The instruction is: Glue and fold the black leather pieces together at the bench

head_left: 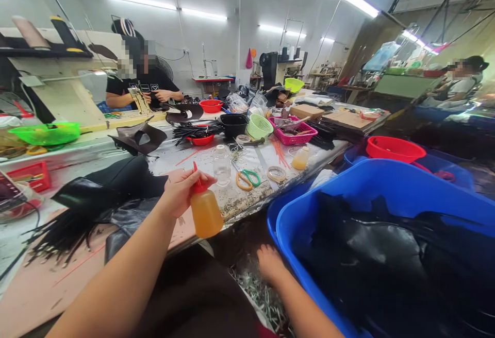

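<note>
Left hand [181, 189] clamped on amber squeeze bottle [207, 215] over worktop [193, 157] near edge, right hand [269, 266] low beside blue tub [288, 227], its grip impossible to tell

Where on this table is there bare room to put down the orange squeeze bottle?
Bare table lies along the near edge, between your left hand holding the orange squeeze bottle and the scissors. The pink board is bare too, below the black strips. Farther back it's crowded around the green basket and pink basket.

Blue tub [386, 183], red bowl [394, 148], green-handled scissors [247, 178], pink basket [299, 138], clear bottle [221, 165]
</note>
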A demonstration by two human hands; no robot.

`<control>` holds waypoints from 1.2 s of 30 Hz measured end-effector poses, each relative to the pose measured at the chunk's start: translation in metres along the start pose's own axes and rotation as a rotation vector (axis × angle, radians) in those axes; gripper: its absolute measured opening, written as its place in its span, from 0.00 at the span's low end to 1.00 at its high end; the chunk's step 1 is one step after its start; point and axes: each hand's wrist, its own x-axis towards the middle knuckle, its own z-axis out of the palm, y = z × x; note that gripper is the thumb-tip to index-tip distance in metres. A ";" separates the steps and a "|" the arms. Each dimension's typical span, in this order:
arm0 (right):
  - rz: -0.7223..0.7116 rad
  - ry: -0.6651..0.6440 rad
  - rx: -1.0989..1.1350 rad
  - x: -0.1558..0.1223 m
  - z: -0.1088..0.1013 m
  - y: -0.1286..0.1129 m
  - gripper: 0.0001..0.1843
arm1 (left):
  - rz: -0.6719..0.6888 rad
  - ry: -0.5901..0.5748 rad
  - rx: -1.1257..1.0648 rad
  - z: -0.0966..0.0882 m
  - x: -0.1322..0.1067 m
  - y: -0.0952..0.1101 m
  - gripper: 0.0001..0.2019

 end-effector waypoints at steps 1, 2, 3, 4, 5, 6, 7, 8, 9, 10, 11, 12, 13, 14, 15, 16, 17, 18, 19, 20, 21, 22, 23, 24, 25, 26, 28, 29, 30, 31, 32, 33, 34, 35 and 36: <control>-0.032 0.004 0.006 0.000 -0.002 -0.003 0.14 | 0.009 -0.004 -0.013 0.000 0.000 0.000 0.17; -0.069 0.016 0.019 0.000 -0.006 -0.008 0.14 | 0.016 -0.010 -0.023 0.000 -0.001 -0.001 0.17; -0.108 0.037 0.041 0.000 -0.011 -0.015 0.15 | 0.021 -0.017 -0.030 0.001 -0.001 -0.001 0.17; -0.144 0.072 0.068 -0.001 -0.018 -0.023 0.15 | 0.024 -0.025 -0.034 0.002 -0.001 -0.001 0.17; -0.174 0.117 0.098 -0.001 -0.025 -0.032 0.16 | 0.025 -0.032 -0.037 0.003 -0.001 -0.001 0.17; -0.191 0.167 0.122 -0.002 -0.034 -0.042 0.18 | 0.022 -0.039 -0.037 0.005 -0.001 -0.002 0.17; -0.204 0.233 0.154 -0.002 -0.042 -0.051 0.20 | 0.017 -0.044 -0.036 0.007 -0.001 -0.003 0.17; -0.228 0.319 0.202 -0.001 -0.050 -0.060 0.23 | 0.008 -0.049 -0.033 0.010 -0.001 -0.004 0.17; -0.273 0.423 0.262 0.000 -0.058 -0.069 0.26 | -0.003 -0.049 -0.031 0.013 -0.001 -0.007 0.16; -0.346 0.536 0.322 0.001 -0.063 -0.077 0.29 | -0.015 -0.042 -0.031 0.016 -0.001 -0.010 0.16; -0.448 0.649 0.364 0.003 -0.068 -0.084 0.32 | -0.024 -0.026 -0.035 0.020 -0.001 -0.014 0.16; -0.563 0.750 0.380 0.005 -0.070 -0.090 0.34 | -0.028 0.002 -0.045 0.023 -0.001 -0.018 0.16; -0.670 0.820 0.362 0.006 -0.072 -0.094 0.34 | -0.028 0.040 -0.061 0.027 -0.001 -0.023 0.16; -0.751 0.854 0.314 0.008 -0.072 -0.097 0.34 | -0.023 0.082 -0.081 0.029 -0.001 -0.027 0.16; -0.801 0.868 0.265 0.009 -0.071 -0.099 0.33 | -0.018 0.124 -0.104 0.031 0.000 -0.032 0.16; -0.828 0.869 0.228 0.010 -0.070 -0.098 0.33 | -0.015 0.159 -0.128 0.033 0.001 -0.036 0.16; -0.837 0.865 0.208 0.010 -0.069 -0.097 0.32 | -0.014 0.185 -0.150 0.034 0.001 -0.039 0.15; -0.841 0.866 0.199 0.010 -0.068 -0.094 0.32 | -0.015 0.204 -0.172 0.035 0.002 -0.042 0.15; -0.852 0.874 0.194 0.010 -0.067 -0.090 0.32 | -0.016 0.216 -0.193 0.036 0.004 -0.045 0.15; -0.865 0.888 0.189 0.009 -0.066 -0.086 0.31 | -0.017 0.226 -0.212 0.037 0.005 -0.046 0.15; -0.877 0.901 0.185 0.008 -0.066 -0.082 0.31 | -0.016 0.233 -0.230 0.038 0.007 -0.048 0.15; -0.883 0.914 0.181 0.007 -0.067 -0.078 0.30 | -0.015 0.237 -0.245 0.039 0.009 -0.049 0.15; -0.883 0.922 0.176 0.005 -0.068 -0.074 0.29 | -0.014 0.238 -0.256 0.040 0.011 -0.049 0.15; -0.878 0.927 0.171 0.003 -0.069 -0.071 0.28 | -0.014 0.234 -0.263 0.041 0.013 -0.050 0.16; -0.872 0.927 0.165 0.001 -0.071 -0.069 0.27 | -0.014 0.227 -0.268 0.041 0.015 -0.050 0.16; -0.872 0.926 0.158 -0.002 -0.074 -0.066 0.25 | -0.013 0.218 -0.271 0.041 0.018 -0.051 0.16; -0.897 0.918 0.129 -0.009 -0.080 -0.062 0.21 | -0.008 0.201 -0.272 0.038 0.021 -0.051 0.16; -0.922 0.905 0.109 -0.012 -0.082 -0.060 0.19 | -0.005 0.194 -0.269 0.037 0.023 -0.051 0.17; -0.950 0.880 0.091 -0.015 -0.084 -0.059 0.15 | -0.001 0.187 -0.263 0.035 0.025 -0.051 0.17; -0.972 0.849 0.079 -0.018 -0.085 -0.057 0.10 | 0.002 0.179 -0.253 0.033 0.027 -0.050 0.17; -0.977 0.818 0.074 -0.020 -0.084 -0.055 0.06 | 0.005 0.170 -0.239 0.031 0.028 -0.050 0.17; -0.955 0.792 0.079 -0.021 -0.083 -0.053 0.04 | 0.009 0.160 -0.221 0.029 0.030 -0.048 0.17; -0.908 0.779 0.096 -0.021 -0.080 -0.051 0.05 | 0.015 0.150 -0.198 0.027 0.031 -0.047 0.17; -0.840 0.789 0.128 -0.020 -0.076 -0.049 0.07 | 0.024 0.142 -0.170 0.024 0.032 -0.045 0.17; -0.766 0.815 0.172 -0.017 -0.072 -0.047 0.07 | 0.033 0.135 -0.134 0.021 0.034 -0.043 0.17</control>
